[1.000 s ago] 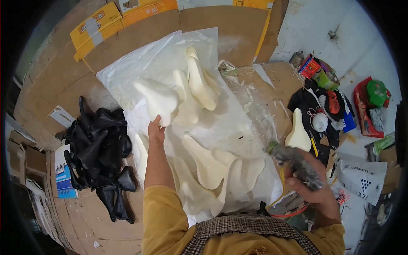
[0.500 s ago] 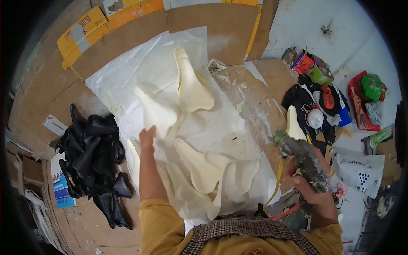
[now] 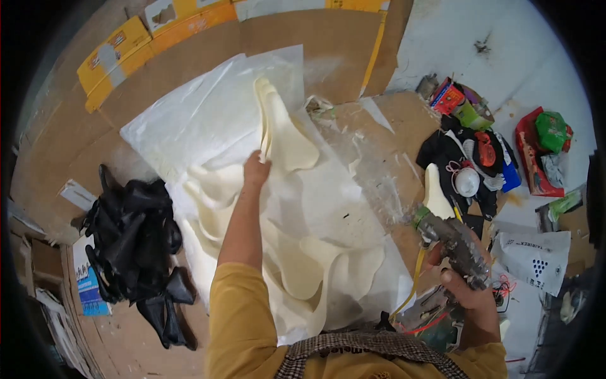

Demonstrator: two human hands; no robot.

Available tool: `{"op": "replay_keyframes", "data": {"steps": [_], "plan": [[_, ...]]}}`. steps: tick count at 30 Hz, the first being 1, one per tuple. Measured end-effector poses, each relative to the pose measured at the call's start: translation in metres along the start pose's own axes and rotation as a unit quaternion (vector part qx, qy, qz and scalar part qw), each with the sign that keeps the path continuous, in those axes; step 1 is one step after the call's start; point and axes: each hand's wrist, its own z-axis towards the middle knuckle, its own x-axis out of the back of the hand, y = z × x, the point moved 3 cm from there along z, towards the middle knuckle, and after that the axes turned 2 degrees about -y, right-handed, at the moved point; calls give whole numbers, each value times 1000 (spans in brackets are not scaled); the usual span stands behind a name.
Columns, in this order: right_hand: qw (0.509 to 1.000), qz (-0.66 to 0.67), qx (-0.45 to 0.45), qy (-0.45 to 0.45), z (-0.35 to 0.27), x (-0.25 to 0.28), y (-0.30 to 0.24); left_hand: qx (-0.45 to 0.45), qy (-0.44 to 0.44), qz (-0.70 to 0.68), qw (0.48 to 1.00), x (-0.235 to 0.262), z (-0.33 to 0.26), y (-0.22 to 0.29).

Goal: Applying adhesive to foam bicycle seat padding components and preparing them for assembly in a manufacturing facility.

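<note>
My left hand (image 3: 257, 168) reaches forward, its fingers closed on the near-left edge of a small stack of cream foam saddle pads (image 3: 287, 136). More saddle-shaped foam pads (image 3: 297, 268) lie overlapping on a white plastic sheet (image 3: 208, 101), some beneath my left forearm. One foam pad (image 3: 208, 186) rests just left of that forearm. On the right, my right hand (image 3: 464, 281) grips a spray gun (image 3: 449, 243) caked in grey residue, its greenish front end pointing away to the left. A yellow hose (image 3: 413, 278) hangs beside it. Another cream pad (image 3: 434, 189) stands behind the gun.
Black saddle-shaped pieces (image 3: 129, 234) are heaped on the left. At the right lie dark cloth (image 3: 435, 148), a white round item (image 3: 466, 182), a red box (image 3: 536, 158) and a white printed bag (image 3: 530, 259). Cardboard walls (image 3: 303, 31) edge the far side.
My left hand has let go of a pad, now lower on the left, and moved right to the stack, whose pads are spread slightly apart. My right hand stays nearly still with the spray gun.
</note>
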Motion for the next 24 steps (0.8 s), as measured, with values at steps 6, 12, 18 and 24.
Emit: {"op": "replay_keyframes", "data": {"steps": [6,12,18,24], "plan": [[998,59,-14,16,-3,10,10,48,82,34,995,-33,-18,45],[994,-23,-81,-69,4,26,46,-84,220,-81,968,66,-52,4],[998,45,7,48,20,33,25,-42,243,-269,931,142,-73,-12],[998,-56,13,19,5,44,51,-21,-11,-413,910,14,-21,41]]}}
